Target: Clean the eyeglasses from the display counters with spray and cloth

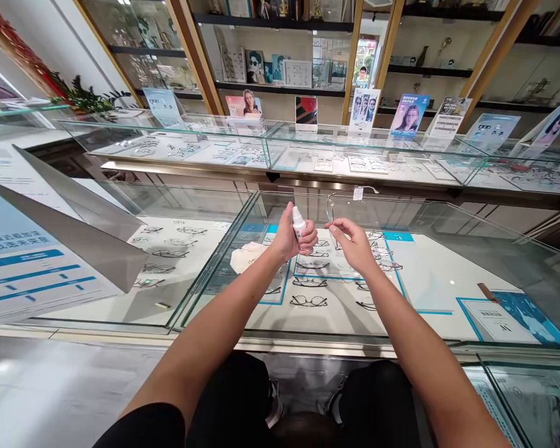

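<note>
My left hand is wrapped round a small white spray bottle, its nozzle end pointing up. Just to the right, my right hand pinches a thin-rimmed pair of eyeglasses between thumb and fingers. The glasses are held up above the glass counter, one temple reaching out to the right with a small white tag on it. A crumpled pale cloth lies on the counter, left of my left forearm. The bottle and the glasses are apart.
Under the glass of the display counter lie several rows of eyeglasses. Large printed card stands rise at the left. Behind, a second glass case carries upright adverts, with shelves beyond. A blue-and-white booklet lies at the right.
</note>
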`<act>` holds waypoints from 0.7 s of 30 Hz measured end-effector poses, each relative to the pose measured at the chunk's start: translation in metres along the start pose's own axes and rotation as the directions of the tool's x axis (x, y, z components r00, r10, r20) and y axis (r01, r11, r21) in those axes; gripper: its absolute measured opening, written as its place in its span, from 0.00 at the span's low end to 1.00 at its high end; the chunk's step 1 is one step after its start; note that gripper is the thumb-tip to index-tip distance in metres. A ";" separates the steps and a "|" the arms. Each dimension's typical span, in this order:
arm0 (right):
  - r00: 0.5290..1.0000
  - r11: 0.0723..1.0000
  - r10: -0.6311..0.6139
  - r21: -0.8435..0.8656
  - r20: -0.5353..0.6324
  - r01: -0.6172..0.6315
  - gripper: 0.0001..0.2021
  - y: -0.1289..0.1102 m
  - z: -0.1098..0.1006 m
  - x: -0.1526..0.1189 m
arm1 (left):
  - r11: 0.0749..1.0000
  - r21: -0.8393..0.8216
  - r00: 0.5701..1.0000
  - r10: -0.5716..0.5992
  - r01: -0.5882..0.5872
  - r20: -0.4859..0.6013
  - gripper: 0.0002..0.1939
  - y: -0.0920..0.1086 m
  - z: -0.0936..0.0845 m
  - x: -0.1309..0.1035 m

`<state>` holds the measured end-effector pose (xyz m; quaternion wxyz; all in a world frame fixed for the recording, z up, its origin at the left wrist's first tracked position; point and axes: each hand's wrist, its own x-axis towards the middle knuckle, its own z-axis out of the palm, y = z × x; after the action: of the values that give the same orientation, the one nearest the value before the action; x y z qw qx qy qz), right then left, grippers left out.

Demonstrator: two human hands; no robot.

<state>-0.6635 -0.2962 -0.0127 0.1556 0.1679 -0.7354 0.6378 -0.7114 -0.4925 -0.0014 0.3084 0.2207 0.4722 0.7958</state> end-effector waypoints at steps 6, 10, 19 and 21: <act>0.977 0.960 0.167 0.205 0.134 -0.193 0.16 -0.005 -0.001 0.002 | 0.978 0.181 0.975 0.133 -0.101 -0.178 0.40 -0.008 0.004 -0.001; 0.943 0.918 0.222 0.273 0.247 -0.288 0.15 -0.006 -0.001 0.002 | 0.801 0.577 0.848 0.412 -0.162 -0.333 0.37 -0.014 -0.003 0.001; 0.929 0.918 0.217 0.261 0.300 -0.299 0.15 -0.004 0.002 -0.001 | 0.629 0.761 0.874 0.447 -0.157 -0.189 0.34 -0.020 -0.008 0.000; 0.925 0.915 0.216 0.267 0.312 -0.303 0.15 -0.004 0.001 -0.001 | 0.657 0.739 0.890 0.414 -0.148 -0.190 0.34 -0.020 -0.007 0.000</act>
<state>-0.6611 -0.2976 -0.0099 -0.0635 0.1773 -0.6563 0.7306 -0.7098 -0.4894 -0.0221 -0.0160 0.2515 0.7454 0.6172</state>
